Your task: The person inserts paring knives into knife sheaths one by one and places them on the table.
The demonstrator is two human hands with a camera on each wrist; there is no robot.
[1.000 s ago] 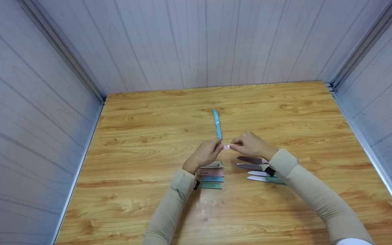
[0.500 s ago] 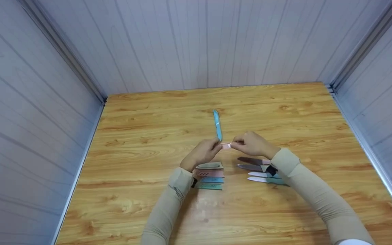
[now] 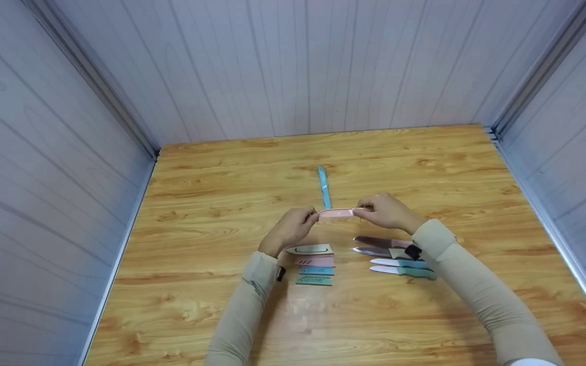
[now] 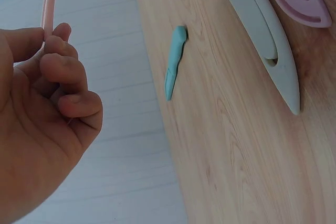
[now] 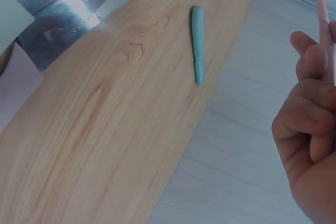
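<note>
A pink knife in its pink sheath is held level above the table between both hands. The left hand pinches the sheath's tip end between thumb and fingers. At the other end, the right hand grips the handle, its fingers curled and covering most of it. Where sheath and handle meet, a seam shows on the pink knife in the right wrist view. Just beyond the hands lies a light blue sheathed knife, pointing away; the left wrist view also shows this blue knife on the wood.
Loose sheaths lie in a column below the left hand: white, pink, blue, green. Several bare knives lie right of them, blades leftward, partly under the right wrist. Panel walls enclose the wooden table.
The left hand has slid left to the sheath's tip and the right hand has shifted slightly right. Much more of the pink sheath now shows between them. The knives on the table stay put.
</note>
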